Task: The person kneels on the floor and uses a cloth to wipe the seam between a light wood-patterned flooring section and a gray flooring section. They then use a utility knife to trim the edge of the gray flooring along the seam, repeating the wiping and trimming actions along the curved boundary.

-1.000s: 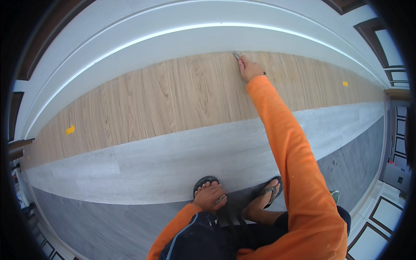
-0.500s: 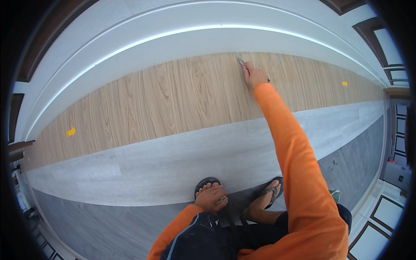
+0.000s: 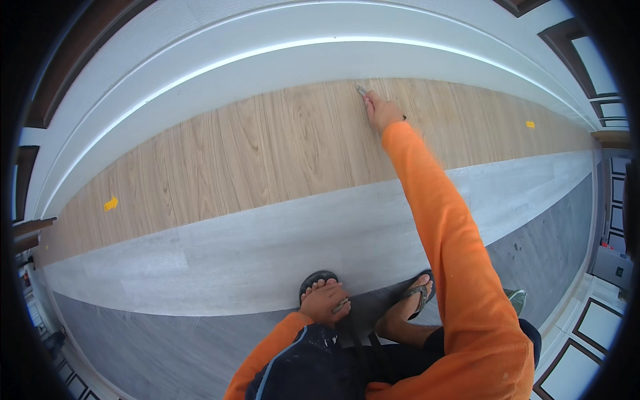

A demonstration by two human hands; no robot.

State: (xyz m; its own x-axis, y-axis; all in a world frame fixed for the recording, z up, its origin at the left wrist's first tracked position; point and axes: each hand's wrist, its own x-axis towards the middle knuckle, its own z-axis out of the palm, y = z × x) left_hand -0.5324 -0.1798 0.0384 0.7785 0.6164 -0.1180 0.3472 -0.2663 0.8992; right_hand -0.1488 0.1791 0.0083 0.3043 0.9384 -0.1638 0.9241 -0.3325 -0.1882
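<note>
My right hand (image 3: 381, 111) reaches far forward in an orange sleeve and is closed on a small grey metal tool (image 3: 361, 89). The tool's tip touches the far edge of the light wood plank strip (image 3: 267, 147), next to the white baseboard (image 3: 280, 63). My left hand (image 3: 325, 303) is low down by my left foot in a black sandal (image 3: 319, 277) and lies over it. Whether it holds anything is unclear.
A pale grey plank strip (image 3: 267, 247) runs in front of the wood one, with darker grey flooring (image 3: 167, 347) nearest me. Two small yellow markers (image 3: 111, 203) (image 3: 529, 124) lie on the wood strip. My right foot wears a sandal (image 3: 419, 293). Panelled door frames stand at right.
My right hand with the tool has shifted only slightly along the plank's far edge. The left hand and both feet have stayed put.
</note>
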